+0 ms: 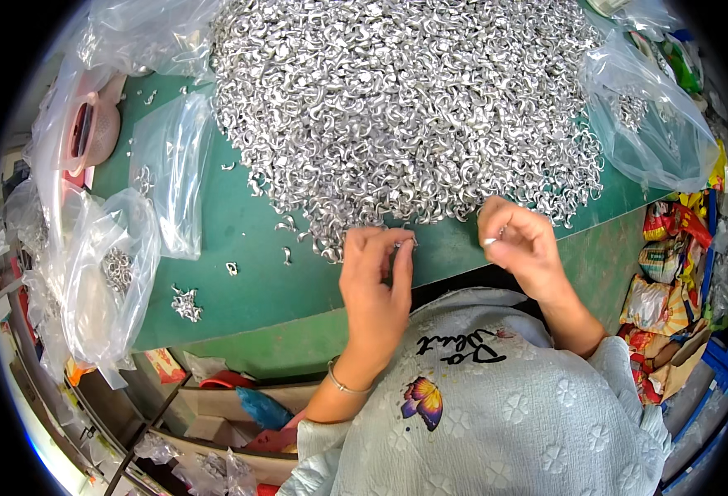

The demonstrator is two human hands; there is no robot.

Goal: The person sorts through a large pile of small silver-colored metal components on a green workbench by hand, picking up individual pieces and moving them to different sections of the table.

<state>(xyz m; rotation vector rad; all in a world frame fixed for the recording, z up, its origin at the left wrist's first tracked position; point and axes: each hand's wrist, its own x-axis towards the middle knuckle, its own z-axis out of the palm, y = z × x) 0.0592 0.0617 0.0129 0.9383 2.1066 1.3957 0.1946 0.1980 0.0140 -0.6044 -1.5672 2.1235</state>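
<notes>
A great heap of small curved silvery metal pieces point(405, 107) spreads over the green table point(248, 289). At its near edge, my left hand point(375, 277) is closed in a pinch, and one small silvery metal piece point(413, 242) shows between thumb and fingertips. My right hand point(525, 248) is a short way to the right, its thumb and forefinger curled together just off the heap's near edge. Whatever that pinch holds is too small to make out. A bare strip of tabletop lies between the two hands.
Left of the heap are a flat clear plastic bag point(178, 182), a bag with metal pieces point(112, 273), a small pile of pieces point(186, 304) and a pink basket point(104, 132). Another clear bag point(649, 124) lies right. Colourful packets point(661, 264) sit beyond the table's right edge.
</notes>
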